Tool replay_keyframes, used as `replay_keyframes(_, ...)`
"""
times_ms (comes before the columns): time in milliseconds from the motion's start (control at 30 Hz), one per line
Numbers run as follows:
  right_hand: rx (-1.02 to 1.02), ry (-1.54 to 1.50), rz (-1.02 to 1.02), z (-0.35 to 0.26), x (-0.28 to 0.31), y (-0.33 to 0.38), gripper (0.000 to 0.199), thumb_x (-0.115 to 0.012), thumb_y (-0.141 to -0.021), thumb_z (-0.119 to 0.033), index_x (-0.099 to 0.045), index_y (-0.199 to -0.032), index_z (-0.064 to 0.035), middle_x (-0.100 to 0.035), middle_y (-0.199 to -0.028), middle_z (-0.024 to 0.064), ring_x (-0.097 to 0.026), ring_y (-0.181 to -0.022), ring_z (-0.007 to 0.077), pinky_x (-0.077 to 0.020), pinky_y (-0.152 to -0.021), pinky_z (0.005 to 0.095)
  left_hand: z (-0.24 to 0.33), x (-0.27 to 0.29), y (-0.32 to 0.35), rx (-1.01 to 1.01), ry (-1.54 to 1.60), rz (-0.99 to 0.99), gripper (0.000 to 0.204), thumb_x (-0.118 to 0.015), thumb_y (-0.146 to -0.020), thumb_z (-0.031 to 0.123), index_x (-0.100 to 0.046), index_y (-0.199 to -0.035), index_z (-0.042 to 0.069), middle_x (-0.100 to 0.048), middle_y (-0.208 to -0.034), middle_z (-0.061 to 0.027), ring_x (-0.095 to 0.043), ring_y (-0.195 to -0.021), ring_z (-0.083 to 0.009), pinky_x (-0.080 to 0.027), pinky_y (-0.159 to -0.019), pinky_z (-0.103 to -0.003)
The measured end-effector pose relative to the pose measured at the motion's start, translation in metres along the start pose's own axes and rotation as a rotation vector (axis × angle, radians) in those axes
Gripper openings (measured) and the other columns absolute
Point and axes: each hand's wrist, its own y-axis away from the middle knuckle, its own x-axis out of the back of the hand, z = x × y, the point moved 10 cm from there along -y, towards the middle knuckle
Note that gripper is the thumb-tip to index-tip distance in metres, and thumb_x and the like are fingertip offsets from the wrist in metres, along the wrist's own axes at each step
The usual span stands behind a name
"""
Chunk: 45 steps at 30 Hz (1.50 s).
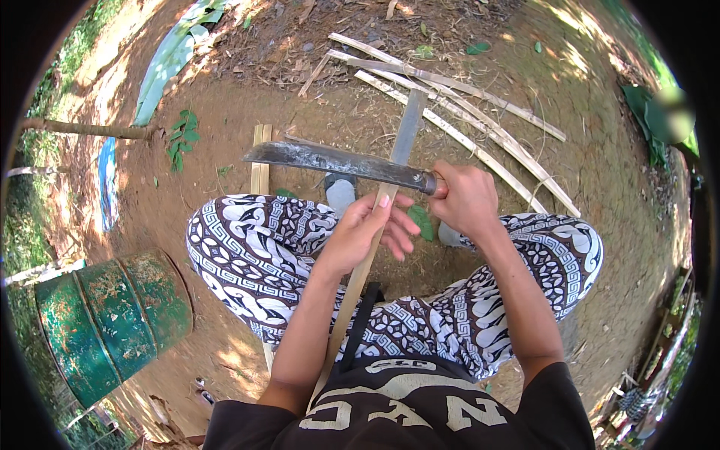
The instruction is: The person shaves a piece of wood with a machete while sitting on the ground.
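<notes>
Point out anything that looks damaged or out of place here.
The green metal drum lies tipped on its side on the dirt, rust patches showing through its paint. The machete blade held in the right hand looks dull and stained.

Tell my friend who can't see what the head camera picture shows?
A seated person's right hand grips a long dark metal blade across a thin pale bamboo strip steadied by the left hand. More pale strips lie on brown dirt; a rusty green drum stands left.
</notes>
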Motion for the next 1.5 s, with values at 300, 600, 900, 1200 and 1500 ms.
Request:
replay_keyframes(300, 0.070, 0.104, 0.045, -0.001, -0.002, 0.000, 0.019, -0.064, -0.064, -0.009, -0.064, -0.083, -0.0098, -0.064, -0.068, 0.0110, -0.063, -0.061, 0.0343, -0.0500, -0.056, 0.0444, 0.000, -0.002, 0.008, -0.013, -0.045, 0.054, 0.042, -0.032, -0.109, 0.038, -0.052, -0.115, 0.001, -0.033, -0.060, 0.0041, -0.029, -0.040, -0.0037, -0.027, -0.037, -0.020)
replay_keyframes(600, 0.166, 0.066, 0.086, -0.018, 0.009, 0.003, 0.018, -0.065, -0.062, -0.009, -0.062, -0.080, -0.0101, -0.061, -0.064, 0.0094, -0.062, -0.057, 0.0322, -0.0488, -0.053, 0.0422, 0.005, -0.008, 0.014, 0.005, 0.103, -0.025, 0.040, -0.033, -0.109, 0.038, -0.051, -0.110, 0.002, -0.034, -0.059, 0.0039, -0.028, -0.039, -0.0037, -0.026, -0.036, -0.020)
replay_keyframes(900, 0.017, 0.079, -0.007, -0.008, -0.007, 0.001, 0.019, -0.069, -0.063, -0.015, -0.056, -0.075, -0.0087, -0.061, -0.065, 0.0112, -0.061, -0.060, 0.0364, -0.0491, -0.056, 0.0459, 0.005, -0.002, 0.013, -0.004, -0.091, 0.079, 0.034, -0.034, -0.109, 0.036, -0.049, -0.105, 0.005, -0.034, -0.062, 0.0055, -0.029, -0.047, -0.0026, -0.026, -0.043, -0.022)
replay_keyframes(1200, -0.164, 0.196, 0.103, 0.059, -0.008, -0.027, 0.014, -0.066, -0.077, -0.018, -0.068, -0.081, -0.0051, -0.065, -0.064, 0.0159, -0.068, -0.064, 0.0351, -0.0541, -0.058, 0.0459, -0.009, -0.003, 0.029, -0.007, -0.231, 0.122, 0.033, -0.034, -0.109, 0.036, -0.048, -0.105, 0.007, -0.032, -0.060, 0.0075, -0.026, -0.045, -0.0022, -0.024, -0.040, -0.020)
replay_keyframes(1500, -0.443, -0.041, 0.255, 0.080, 0.040, -0.025, 0.020, -0.056, -0.083, -0.015, -0.066, -0.075, 0.0017, -0.061, -0.060, 0.0175, -0.062, -0.054, 0.0325, -0.0497, -0.058, 0.0440, 0.012, 0.011, 0.015, -0.068, -0.137, 0.135, 0.035, -0.032, -0.110, 0.032, -0.052, -0.110, 0.003, -0.034, -0.060, 0.0062, -0.028, -0.042, -0.0018, -0.027, -0.037, -0.019)
